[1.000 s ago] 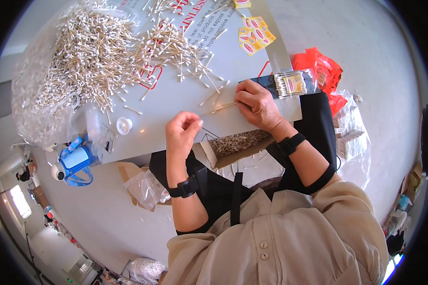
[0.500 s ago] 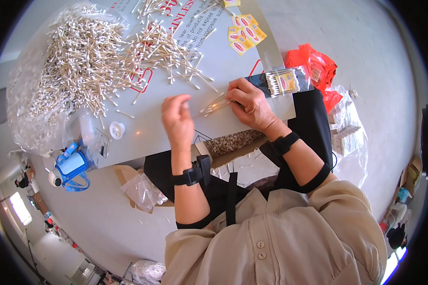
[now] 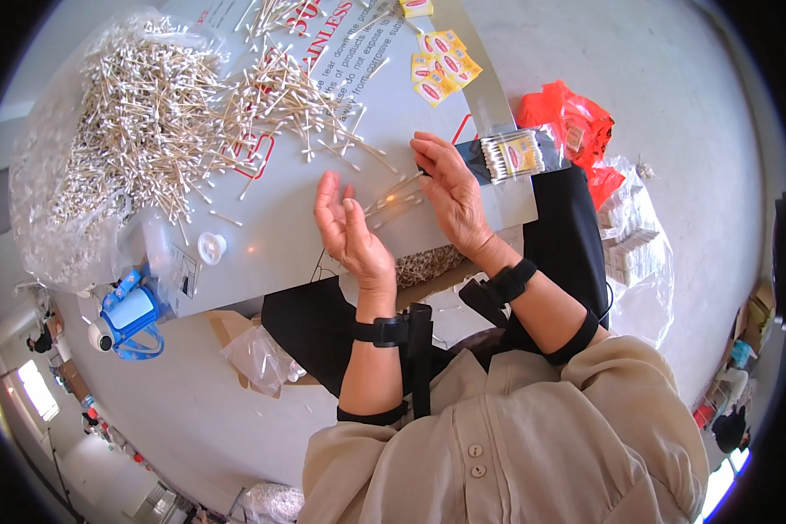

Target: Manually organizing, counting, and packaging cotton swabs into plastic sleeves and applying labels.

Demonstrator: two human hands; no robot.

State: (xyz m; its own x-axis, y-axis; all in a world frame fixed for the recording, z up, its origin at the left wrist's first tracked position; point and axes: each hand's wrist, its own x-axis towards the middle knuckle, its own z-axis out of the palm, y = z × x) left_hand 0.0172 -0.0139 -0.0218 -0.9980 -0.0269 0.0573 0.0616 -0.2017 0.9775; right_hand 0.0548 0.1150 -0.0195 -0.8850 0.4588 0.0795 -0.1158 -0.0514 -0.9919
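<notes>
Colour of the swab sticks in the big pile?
The swab sticks are pale tan; shown best in the head view.

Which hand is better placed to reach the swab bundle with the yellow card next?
Likely the right: the right hand is nearer the swab bundle, while the left hand is farther off, beyond the loose swabs.

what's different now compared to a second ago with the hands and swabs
The left hand has moved rightward, toward the right hand, and opened from its pinch. The right hand's fingers have straightened, seemingly loosening on the loose swabs; whether they still touch is unclear. The swab pile, yellow cards and packed swabs stayed put.
</notes>
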